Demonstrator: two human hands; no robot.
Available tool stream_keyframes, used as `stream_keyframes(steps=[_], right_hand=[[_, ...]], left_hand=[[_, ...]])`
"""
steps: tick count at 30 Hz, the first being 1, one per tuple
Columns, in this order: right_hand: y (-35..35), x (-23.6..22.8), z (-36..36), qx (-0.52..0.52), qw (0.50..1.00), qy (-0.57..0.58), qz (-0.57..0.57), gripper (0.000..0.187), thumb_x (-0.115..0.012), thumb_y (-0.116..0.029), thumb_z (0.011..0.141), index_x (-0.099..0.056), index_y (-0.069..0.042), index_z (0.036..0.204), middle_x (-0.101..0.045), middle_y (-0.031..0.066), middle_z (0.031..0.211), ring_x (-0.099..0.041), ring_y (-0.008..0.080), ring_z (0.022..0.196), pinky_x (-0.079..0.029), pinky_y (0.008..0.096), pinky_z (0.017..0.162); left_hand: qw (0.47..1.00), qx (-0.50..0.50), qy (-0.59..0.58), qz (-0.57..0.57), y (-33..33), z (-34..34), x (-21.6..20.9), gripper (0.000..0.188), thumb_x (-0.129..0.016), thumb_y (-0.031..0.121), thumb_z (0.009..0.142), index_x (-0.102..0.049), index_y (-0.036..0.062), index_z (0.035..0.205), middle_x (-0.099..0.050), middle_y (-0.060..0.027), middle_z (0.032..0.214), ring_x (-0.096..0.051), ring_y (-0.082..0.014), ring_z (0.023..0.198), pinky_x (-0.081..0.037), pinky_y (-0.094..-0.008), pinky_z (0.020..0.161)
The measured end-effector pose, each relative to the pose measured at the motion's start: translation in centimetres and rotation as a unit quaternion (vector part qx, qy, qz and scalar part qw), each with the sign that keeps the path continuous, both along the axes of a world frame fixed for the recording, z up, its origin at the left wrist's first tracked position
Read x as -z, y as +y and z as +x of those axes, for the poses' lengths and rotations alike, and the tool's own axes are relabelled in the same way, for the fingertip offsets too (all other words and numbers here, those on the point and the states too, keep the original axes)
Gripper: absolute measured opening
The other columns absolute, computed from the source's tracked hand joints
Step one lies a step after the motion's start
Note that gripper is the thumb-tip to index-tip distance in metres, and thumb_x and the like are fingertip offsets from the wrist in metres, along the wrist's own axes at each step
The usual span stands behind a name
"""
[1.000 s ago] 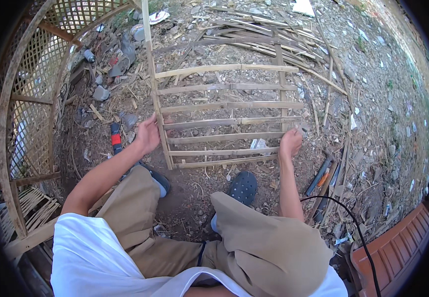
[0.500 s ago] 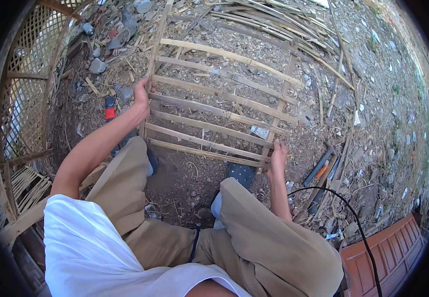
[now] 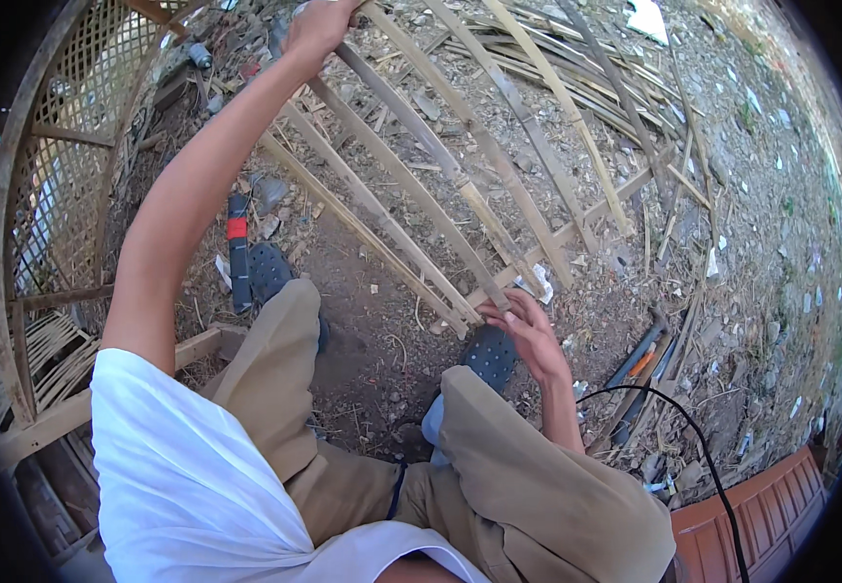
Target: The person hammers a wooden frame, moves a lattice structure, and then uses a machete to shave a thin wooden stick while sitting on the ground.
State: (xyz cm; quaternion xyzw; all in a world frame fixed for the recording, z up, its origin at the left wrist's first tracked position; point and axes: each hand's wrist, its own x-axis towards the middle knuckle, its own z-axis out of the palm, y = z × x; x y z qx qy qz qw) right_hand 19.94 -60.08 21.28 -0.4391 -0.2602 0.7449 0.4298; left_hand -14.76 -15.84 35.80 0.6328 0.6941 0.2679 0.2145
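Left hand (image 3: 319, 29), fingertips hidden, around cut-off far side of wooden frame (image 3: 459, 183), right hand (image 3: 536, 342) round near corner, dirt (image 3: 358, 291) alongside

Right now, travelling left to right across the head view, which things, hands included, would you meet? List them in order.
Lattice panel → dark object with a red band → left hand → right hand → hammer → reddish-brown panel.
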Motion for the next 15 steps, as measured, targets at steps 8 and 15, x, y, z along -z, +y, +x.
stream_keyframes(steps=[8, 15], right_hand=[[6.3, -12.3, 3.4, -0.347, 0.799, -0.406, 0.276, 0.022, -0.070, -0.013, 0.100, -0.070, 0.001, 0.117, -0.072, 0.0196, 0.113, -0.068, 0.0431, 0.109, -0.054, 0.0442, 0.096], [16.5, -27.9, 10.3, 0.149, 0.281, -0.840, 0.439, 0.031, -0.071, -0.029, 0.104, -0.072, -0.003, 0.121, -0.073, 0.0149, 0.118, -0.072, 0.0294, 0.112, -0.055, 0.0404, 0.097]], left_hand=[[0.949, 0.131, 0.170, 0.229, -2.4, 5.4, -12.8, 0.051, -0.053, 0.054, 0.103, -0.082, 0.0133, 0.109, -0.076, -0.0180, 0.089, -0.073, -0.0356, 0.093, -0.053, -0.0491, 0.083], [0.804, 0.304, 0.203, 0.469, -1.3, 9.6, -15.4, 0.045, -0.063, 0.049, 0.100, -0.076, 0.0079, 0.089, -0.072, -0.0179, 0.078, -0.071, -0.0401, 0.078, -0.052, -0.0497, 0.069]])
